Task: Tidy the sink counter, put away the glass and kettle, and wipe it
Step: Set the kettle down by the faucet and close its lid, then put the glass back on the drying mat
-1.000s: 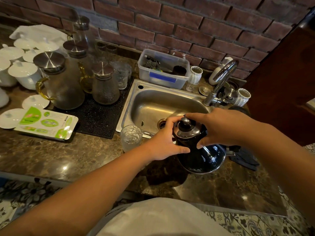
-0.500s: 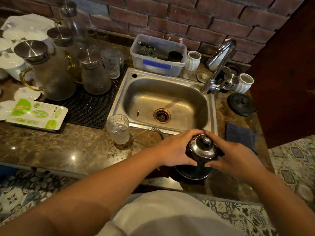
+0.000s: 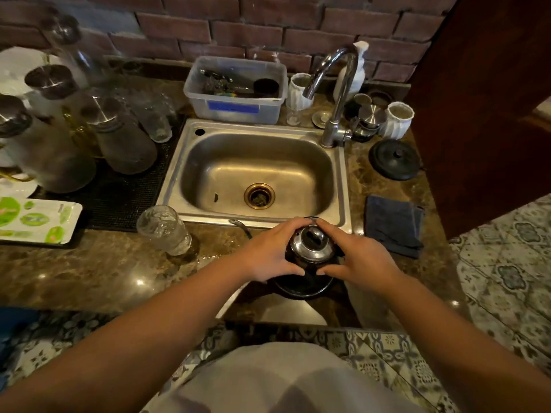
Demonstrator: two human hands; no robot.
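Note:
A black kettle (image 3: 301, 286) with a shiny steel lid (image 3: 311, 244) stands upright on the marble counter (image 3: 89, 269), just in front of the steel sink (image 3: 256, 174). My left hand (image 3: 268, 251) cups its left side and my right hand (image 3: 357, 257) cups its right side, thumbs near the front. A clear drinking glass (image 3: 164, 229) stands on the counter to the left of the kettle, near the sink's front left corner. A folded dark blue cloth (image 3: 393, 225) lies to the right of the sink.
Several lidded glass jugs (image 3: 119, 138) stand on a black mat (image 3: 119, 201) at left. A wipes packet (image 3: 35, 220) lies at the far left. A plastic tub (image 3: 235, 87), the tap (image 3: 337, 93), white cups (image 3: 399, 119) and a black lid (image 3: 395, 159) ring the sink.
The kettle went from tilted over the sink's front edge to upright on the counter nearer me. Both hands stayed on it. The view swung so the sink now sits centred.

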